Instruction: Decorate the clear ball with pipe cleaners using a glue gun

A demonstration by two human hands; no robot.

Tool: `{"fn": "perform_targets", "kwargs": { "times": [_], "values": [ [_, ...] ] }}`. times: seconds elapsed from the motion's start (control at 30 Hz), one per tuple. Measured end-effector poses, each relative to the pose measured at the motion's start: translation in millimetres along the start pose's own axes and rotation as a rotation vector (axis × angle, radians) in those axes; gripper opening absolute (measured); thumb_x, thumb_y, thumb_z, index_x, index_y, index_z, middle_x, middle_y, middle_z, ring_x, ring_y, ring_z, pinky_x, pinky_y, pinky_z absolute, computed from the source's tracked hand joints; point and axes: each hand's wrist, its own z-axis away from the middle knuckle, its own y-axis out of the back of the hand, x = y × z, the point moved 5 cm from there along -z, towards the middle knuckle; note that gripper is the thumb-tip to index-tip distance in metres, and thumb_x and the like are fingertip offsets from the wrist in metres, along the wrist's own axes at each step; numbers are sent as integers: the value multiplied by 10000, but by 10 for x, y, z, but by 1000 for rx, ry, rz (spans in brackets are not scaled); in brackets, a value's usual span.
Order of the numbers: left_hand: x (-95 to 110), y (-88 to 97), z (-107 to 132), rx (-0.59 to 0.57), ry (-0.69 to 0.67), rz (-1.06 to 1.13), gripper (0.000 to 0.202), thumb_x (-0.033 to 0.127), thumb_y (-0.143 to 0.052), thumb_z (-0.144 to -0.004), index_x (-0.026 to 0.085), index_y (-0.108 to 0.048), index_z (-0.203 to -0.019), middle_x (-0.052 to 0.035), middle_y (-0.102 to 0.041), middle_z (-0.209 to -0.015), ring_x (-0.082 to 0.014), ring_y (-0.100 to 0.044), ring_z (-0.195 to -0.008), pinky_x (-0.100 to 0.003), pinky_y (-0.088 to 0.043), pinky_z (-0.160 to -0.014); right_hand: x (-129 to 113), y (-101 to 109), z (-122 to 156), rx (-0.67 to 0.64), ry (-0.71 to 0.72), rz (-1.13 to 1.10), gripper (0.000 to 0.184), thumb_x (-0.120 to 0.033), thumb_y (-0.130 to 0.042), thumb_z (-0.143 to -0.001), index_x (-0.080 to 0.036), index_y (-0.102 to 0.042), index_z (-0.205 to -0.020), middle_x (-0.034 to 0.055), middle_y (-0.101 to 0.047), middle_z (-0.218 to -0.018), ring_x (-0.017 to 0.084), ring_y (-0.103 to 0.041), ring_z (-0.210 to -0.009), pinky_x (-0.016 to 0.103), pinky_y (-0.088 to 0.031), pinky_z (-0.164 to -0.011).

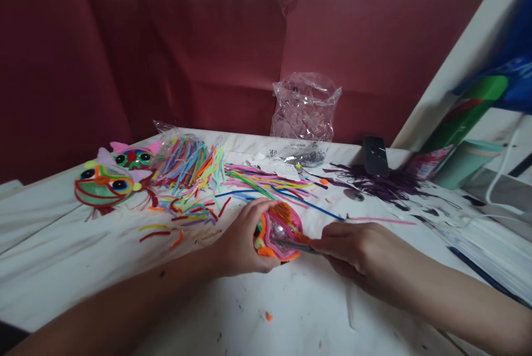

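My left hand (247, 239) is wrapped round a small round pipe-cleaner ornament (272, 234). It has a clear, shiny middle edged in pink, with orange, green and yellow pieces about it. From the other side my right hand (353, 248) grips a slim grey pointed tool (297, 245), perhaps tweezers. The tool's tip lies against the clear middle, and its rear part is hidden in my fingers. Just behind both hands, a long blue pipe cleaner (310, 208) and a pink pipe cleaner (382, 219) lie on the white table (187, 311).
Two finished-looking animal-face ornaments (103, 185) stand at the left. Beside them is a bundle of colourful pipe cleaners (183, 164) with cut scraps (183, 212) in front. A clear plastic bag (305, 109), dark purple strips (374, 181), a black phone-like object (375, 155) and a green container (467, 164) are farther back.
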Motion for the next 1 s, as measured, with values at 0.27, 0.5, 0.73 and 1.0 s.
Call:
{"fn": "perform_targets", "kwargs": {
  "times": [0.27, 0.5, 0.73, 1.0],
  "values": [
    [-58, -7, -4, -20, 19, 4, 903, 260, -776, -562, 178, -358, -1358, -145, -418, -1391, -313, -414, -1304, -425, -362, -1097, -16, -40, -39, 18, -12, -27, 338, -32, -462, -824, -211, -707, -973, 34, -681, -747, 153, -651, -598, 232, -418, -516],
    [-70, -1, -17, -8, 42, 26, 888, 283, -783, -559, 175, -384, -1345, -153, -433, -1384, -337, -427, -1286, -457, -341, -1102, -33, -38, 64, 27, -7, 37, 340, -22, -459, -825, -193, -709, -979, 40, -681, -719, 160, -656, -590, 242, -448, -521],
    [-145, 12, 8, 37, 182, 185, 863, 249, -802, -539, 186, -445, -1323, -124, -528, -1286, -333, -511, -1191, -453, -438, -1011, -27, 140, 203, 169, -60, -126, 329, -94, -426, -887, -203, -686, -1056, 64, -726, -804, 164, -695, -676, 233, -518, -576],
    [-326, -20, 27, 110, 345, 356, 837, 241, -788, -577, 207, -416, -1325, -80, -598, -1169, -247, -626, -977, -340, -545, -770, 958, 269, 985, 291, -746, -129, 191, -247, -559, -807, -225, -733, -883, 36, -719, -600, 186, -641, -473, 258, -469, -452]
  ]
}}
